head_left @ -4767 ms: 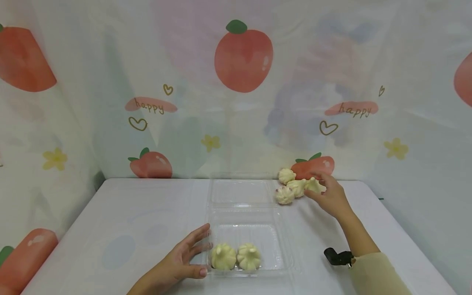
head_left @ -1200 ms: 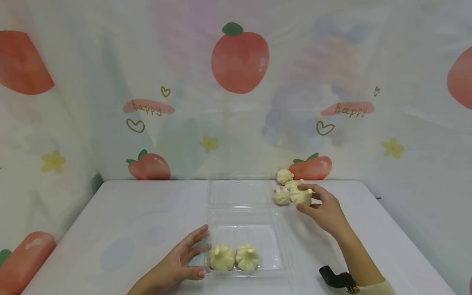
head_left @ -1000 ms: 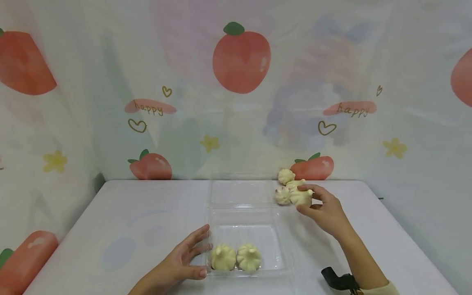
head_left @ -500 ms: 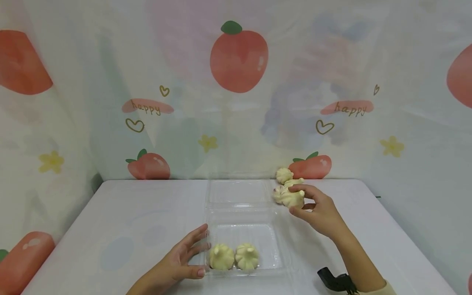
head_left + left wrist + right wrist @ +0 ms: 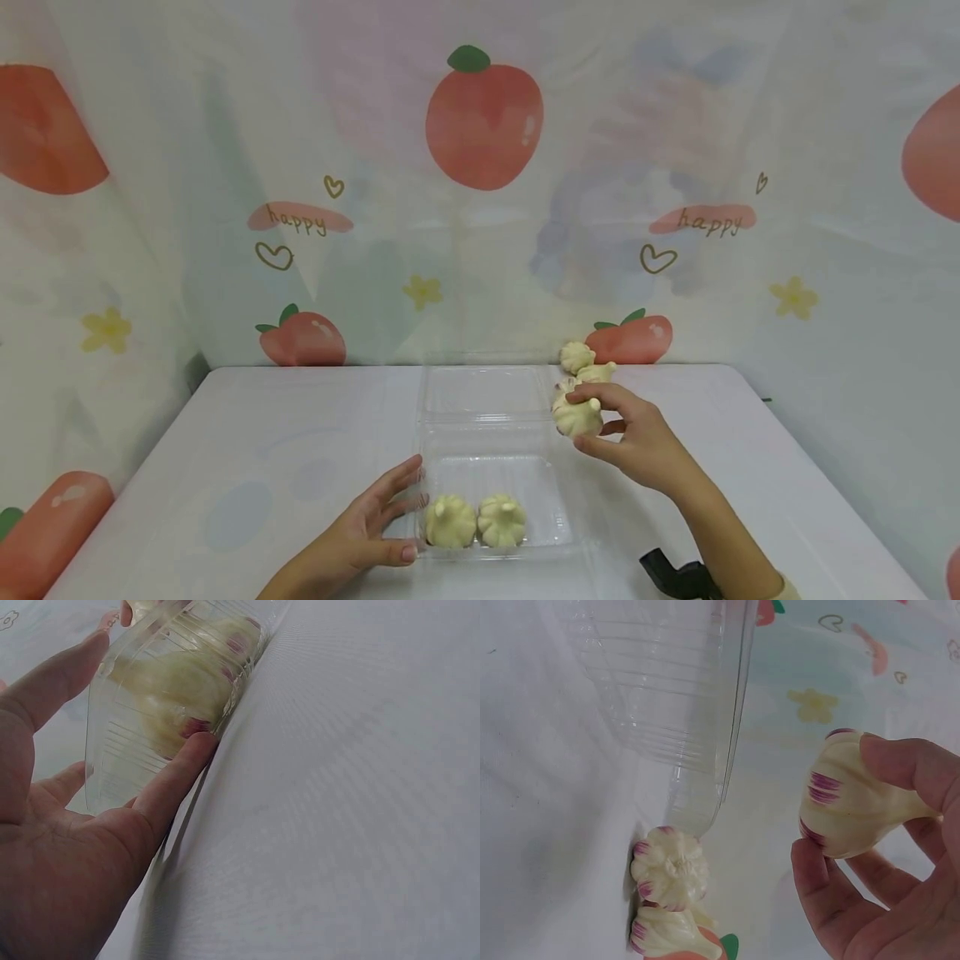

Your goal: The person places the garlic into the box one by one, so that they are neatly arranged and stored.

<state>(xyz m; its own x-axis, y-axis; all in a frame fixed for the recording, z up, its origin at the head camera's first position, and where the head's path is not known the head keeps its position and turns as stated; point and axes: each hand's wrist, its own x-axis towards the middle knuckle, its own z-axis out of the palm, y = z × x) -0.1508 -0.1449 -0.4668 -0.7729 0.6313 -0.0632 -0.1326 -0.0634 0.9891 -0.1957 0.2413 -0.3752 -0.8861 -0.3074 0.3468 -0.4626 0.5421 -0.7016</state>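
Observation:
My right hand (image 5: 637, 440) pinches a white garlic bulb (image 5: 576, 419) between thumb and fingers, raised near the container's right back corner. Purple streaks show on that held bulb (image 5: 844, 799) in the right wrist view. The clear plastic clamshell container (image 5: 543, 492) lies unfolded, its lid (image 5: 487, 392) toward the wall. Two bulbs, a left one (image 5: 451, 522) and a right one (image 5: 502, 521), sit side by side in the container's front part. Along the container's left side rests my left hand (image 5: 367, 525), fingers extended; its fingertips touch the clear wall (image 5: 124, 750) in the left wrist view.
Loose garlic bulbs lie at the table's back right: one by the wall (image 5: 577, 357), one beside it (image 5: 600, 372), another partly behind the held bulb. A black angled object (image 5: 678, 577) is at the right wrist. A fruit-printed curtain (image 5: 480, 250) borders the white table (image 5: 300, 467).
My right hand has taken hold of a garlic bulb from the back-right group and carried it left and nearer, toward the container. The left hand has stayed at the container's side.

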